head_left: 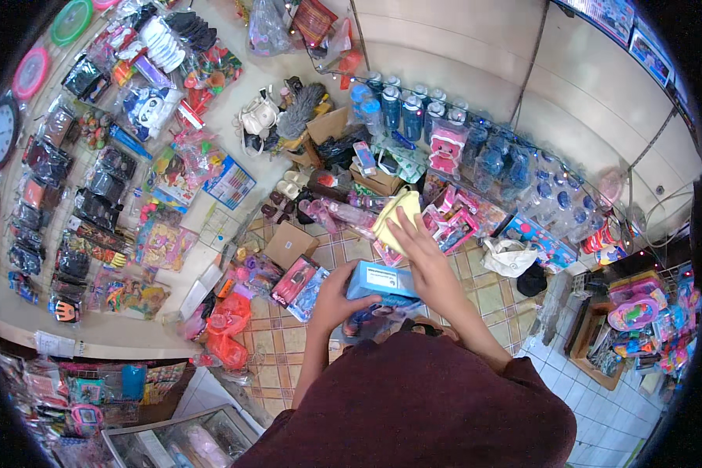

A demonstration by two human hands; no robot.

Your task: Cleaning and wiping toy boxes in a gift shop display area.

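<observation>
My left hand (335, 300) is wrapped round the left side of a light blue box (384, 279) with a white label, its thumb lying along the front. A pale yellow cloth (390, 222) is in my right hand (425, 257), just above the box. The fingers lie over the cloth, and its lower part hangs beside them. The heel of that hand is close to the box's right side; whether they touch I cannot tell. Below the box, a clear-wrapped item with blue parts (378, 318) shows partly, the rest hidden by my arms and dark red shirt.
On the tiled floor ahead lie a cardboard box (291, 246), packaged toys (298, 285) and a red plastic bag (230, 320). Several blue bottles (412, 113) line the back wall. Packaged goods hang on the left wall. A glass case (183, 441) stands at lower left, and a wooden tray (597, 343) at right.
</observation>
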